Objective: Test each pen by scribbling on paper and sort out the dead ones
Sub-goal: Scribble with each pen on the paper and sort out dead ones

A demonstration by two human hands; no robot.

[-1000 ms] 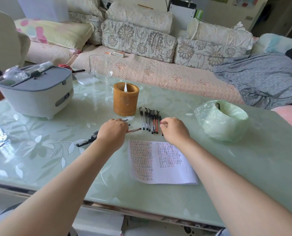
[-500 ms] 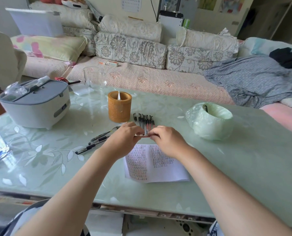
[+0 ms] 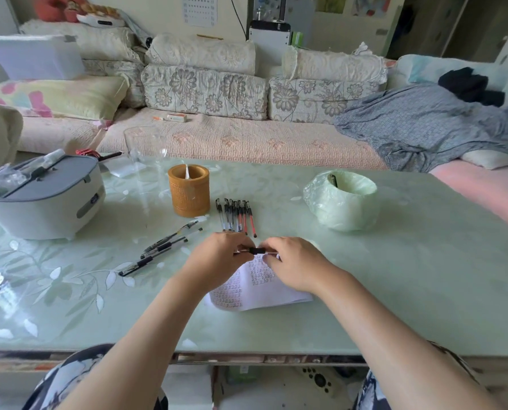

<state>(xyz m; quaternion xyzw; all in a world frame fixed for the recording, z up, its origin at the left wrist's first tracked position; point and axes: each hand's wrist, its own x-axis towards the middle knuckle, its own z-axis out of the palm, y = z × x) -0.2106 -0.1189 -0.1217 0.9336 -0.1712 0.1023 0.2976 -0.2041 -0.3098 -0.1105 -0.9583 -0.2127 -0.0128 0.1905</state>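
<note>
Left hand (image 3: pixel 217 255) and right hand (image 3: pixel 297 261) both pinch slim black-grip pen (image 3: pixel 257 251) above scribbled white paper (image 3: pixel 258 288), mid-tabletop.

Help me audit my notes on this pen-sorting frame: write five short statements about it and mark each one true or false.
1. The left hand and the right hand both hold one pen above the paper. True.
2. The row of pens lies to the left of the wooden cup. False: it lies to the right of the cup.
3. The bag-lined bin has nothing in it. False: a dark item sticks up inside.
4. Loose pens lie on the table to the left of the left hand. True.
5. The paper is blank. False: marks cover much of it.
</note>
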